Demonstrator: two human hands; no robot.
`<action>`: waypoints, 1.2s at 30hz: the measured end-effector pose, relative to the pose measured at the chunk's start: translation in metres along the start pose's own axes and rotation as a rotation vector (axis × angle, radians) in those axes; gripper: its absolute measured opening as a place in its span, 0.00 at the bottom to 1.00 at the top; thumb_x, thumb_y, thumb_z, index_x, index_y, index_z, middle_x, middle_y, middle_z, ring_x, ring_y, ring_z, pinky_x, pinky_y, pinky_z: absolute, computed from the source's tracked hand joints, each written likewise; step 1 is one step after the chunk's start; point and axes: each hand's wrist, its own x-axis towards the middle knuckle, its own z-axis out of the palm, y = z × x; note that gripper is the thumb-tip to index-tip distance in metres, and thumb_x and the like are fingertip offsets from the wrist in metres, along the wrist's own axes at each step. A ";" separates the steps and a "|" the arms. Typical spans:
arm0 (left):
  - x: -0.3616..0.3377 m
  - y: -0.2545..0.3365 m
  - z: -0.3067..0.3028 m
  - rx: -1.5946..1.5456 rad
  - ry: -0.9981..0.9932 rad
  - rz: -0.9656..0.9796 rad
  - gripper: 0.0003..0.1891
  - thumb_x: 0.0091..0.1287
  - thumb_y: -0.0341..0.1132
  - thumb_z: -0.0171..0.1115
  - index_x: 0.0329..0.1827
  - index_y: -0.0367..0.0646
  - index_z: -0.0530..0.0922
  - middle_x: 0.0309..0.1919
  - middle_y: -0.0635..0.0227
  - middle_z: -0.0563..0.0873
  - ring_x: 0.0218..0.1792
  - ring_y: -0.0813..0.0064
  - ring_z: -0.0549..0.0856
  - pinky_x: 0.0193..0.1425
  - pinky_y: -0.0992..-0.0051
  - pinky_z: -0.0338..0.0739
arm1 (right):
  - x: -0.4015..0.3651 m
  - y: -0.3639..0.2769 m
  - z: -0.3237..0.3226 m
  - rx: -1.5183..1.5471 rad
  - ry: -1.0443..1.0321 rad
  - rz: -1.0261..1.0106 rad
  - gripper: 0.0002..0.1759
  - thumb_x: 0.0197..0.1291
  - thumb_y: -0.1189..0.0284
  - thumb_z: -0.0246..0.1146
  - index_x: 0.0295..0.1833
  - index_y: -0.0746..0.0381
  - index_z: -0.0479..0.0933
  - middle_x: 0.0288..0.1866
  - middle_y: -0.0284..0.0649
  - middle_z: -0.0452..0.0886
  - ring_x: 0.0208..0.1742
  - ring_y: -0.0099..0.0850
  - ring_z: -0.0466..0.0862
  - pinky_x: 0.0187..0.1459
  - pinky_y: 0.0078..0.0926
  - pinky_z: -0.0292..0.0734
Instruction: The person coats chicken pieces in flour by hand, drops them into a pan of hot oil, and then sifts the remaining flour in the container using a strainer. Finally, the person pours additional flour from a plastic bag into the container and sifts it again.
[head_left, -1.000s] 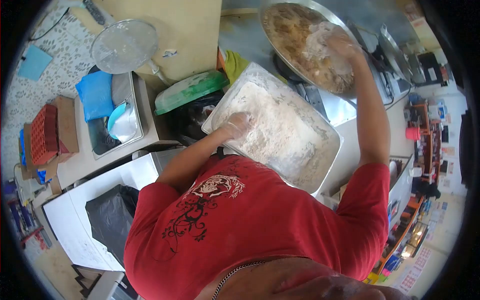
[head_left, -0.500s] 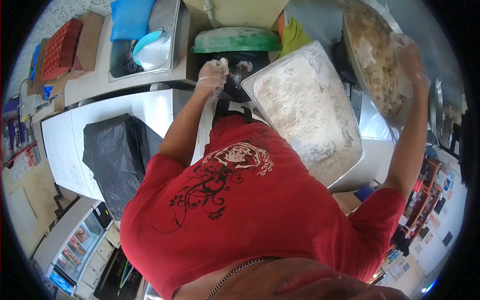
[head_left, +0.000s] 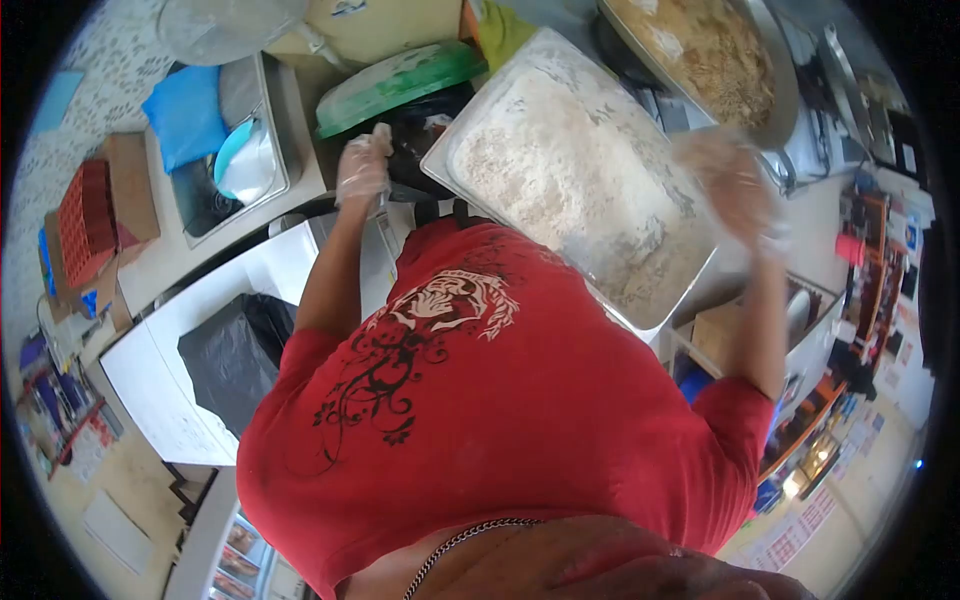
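A large metal tray (head_left: pixel 640 250) of white, floury powder (head_left: pixel 550 150) lies tilted in front of me. My left hand (head_left: pixel 363 168), in a clear plastic glove, is closed left of the tray, near a black bag-lined bin (head_left: pixel 410 160) with a green lid (head_left: pixel 400 85). Whatever its fingers hold, if anything, I cannot make out. My gloved right hand (head_left: pixel 728 185) is over the tray's right edge, its fingers smeared by motion. Beyond it, a wide pan (head_left: pixel 785 90) holds bubbling brown oil with pale pieces (head_left: pixel 665 42) in it.
To the left is a sink (head_left: pixel 280 130) with a blue bag (head_left: pixel 185 115) and a turquoise bowl (head_left: pixel 245 165). A black plastic bag (head_left: pixel 235 350) lies on a white surface (head_left: pixel 150 360). Red egg trays (head_left: pixel 85 225) stand beside cardboard. A yellow-green cloth (head_left: pixel 505 32) hangs behind the tray.
My right hand has come away from over the pan, back toward the tray. My left hand stays closed near the bin. The whole view has turned to the right.
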 end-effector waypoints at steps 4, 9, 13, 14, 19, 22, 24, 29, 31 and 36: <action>-0.009 0.067 -0.014 -0.218 0.017 0.171 0.26 0.74 0.55 0.52 0.28 0.40 0.79 0.18 0.63 0.76 0.24 0.67 0.76 0.33 0.62 0.70 | 0.025 0.094 0.169 0.071 -0.204 0.228 0.23 0.68 0.54 0.59 0.52 0.63 0.83 0.54 0.46 0.84 0.51 0.38 0.83 0.54 0.34 0.77; -0.015 0.145 0.043 0.131 -0.466 0.798 0.23 0.74 0.49 0.51 0.30 0.38 0.79 0.26 0.51 0.81 0.27 0.51 0.79 0.37 0.58 0.73 | 0.047 0.068 0.308 0.108 -0.304 -0.049 0.19 0.65 0.64 0.57 0.49 0.69 0.80 0.48 0.54 0.84 0.48 0.43 0.83 0.53 0.37 0.77; -0.006 0.147 0.123 0.842 -0.776 0.933 0.21 0.71 0.50 0.54 0.44 0.38 0.81 0.40 0.50 0.86 0.41 0.50 0.85 0.47 0.58 0.78 | 0.061 0.029 0.333 0.340 -0.217 -0.228 0.17 0.65 0.70 0.53 0.51 0.70 0.79 0.49 0.58 0.82 0.49 0.48 0.82 0.56 0.40 0.75; -0.008 0.154 0.128 0.928 -0.870 0.876 0.21 0.70 0.50 0.54 0.45 0.38 0.81 0.43 0.50 0.86 0.43 0.49 0.85 0.49 0.57 0.78 | 0.071 0.045 0.342 0.335 -0.263 -0.153 0.17 0.65 0.70 0.53 0.52 0.69 0.79 0.50 0.58 0.82 0.49 0.49 0.81 0.57 0.40 0.75; 0.015 0.089 0.190 1.138 -0.912 0.916 0.27 0.70 0.57 0.50 0.47 0.39 0.83 0.45 0.49 0.86 0.44 0.50 0.85 0.53 0.58 0.78 | 0.099 0.082 0.269 0.070 0.074 0.067 0.17 0.67 0.63 0.54 0.52 0.62 0.80 0.49 0.54 0.84 0.51 0.51 0.82 0.57 0.42 0.75; -0.009 0.089 0.192 1.134 -1.009 0.835 0.31 0.67 0.59 0.51 0.36 0.34 0.83 0.37 0.44 0.86 0.39 0.49 0.84 0.49 0.57 0.78 | 0.102 0.057 0.229 -0.117 0.120 0.098 0.21 0.66 0.60 0.52 0.51 0.66 0.79 0.44 0.54 0.84 0.49 0.50 0.83 0.55 0.44 0.77; -0.020 0.089 0.192 1.097 -1.110 0.867 0.32 0.65 0.58 0.53 0.31 0.31 0.83 0.34 0.42 0.85 0.36 0.49 0.83 0.47 0.56 0.78 | 0.107 0.048 0.258 -0.254 0.273 0.055 0.20 0.64 0.63 0.52 0.50 0.68 0.79 0.42 0.55 0.84 0.48 0.51 0.83 0.55 0.44 0.77; -0.027 0.101 0.191 1.026 -1.354 1.068 0.23 0.60 0.48 0.62 0.30 0.31 0.83 0.31 0.44 0.85 0.32 0.52 0.83 0.42 0.58 0.77 | 0.097 0.052 0.301 -0.102 -0.202 0.031 0.16 0.59 0.70 0.55 0.46 0.69 0.80 0.40 0.51 0.85 0.47 0.47 0.85 0.55 0.41 0.76; -0.020 0.119 0.177 0.887 -1.330 0.895 0.20 0.60 0.45 0.64 0.30 0.31 0.83 0.31 0.45 0.86 0.32 0.54 0.83 0.41 0.59 0.77 | 0.079 0.049 0.297 0.024 -0.289 0.033 0.15 0.60 0.71 0.55 0.46 0.68 0.81 0.40 0.49 0.86 0.45 0.44 0.85 0.54 0.40 0.76; 0.021 0.110 0.182 0.516 -1.045 0.814 0.21 0.61 0.41 0.65 0.50 0.33 0.79 0.39 0.46 0.86 0.38 0.58 0.85 0.47 0.62 0.78 | 0.035 0.017 0.212 0.837 -0.224 0.155 0.14 0.60 0.72 0.56 0.48 0.64 0.83 0.38 0.46 0.85 0.40 0.34 0.82 0.52 0.37 0.77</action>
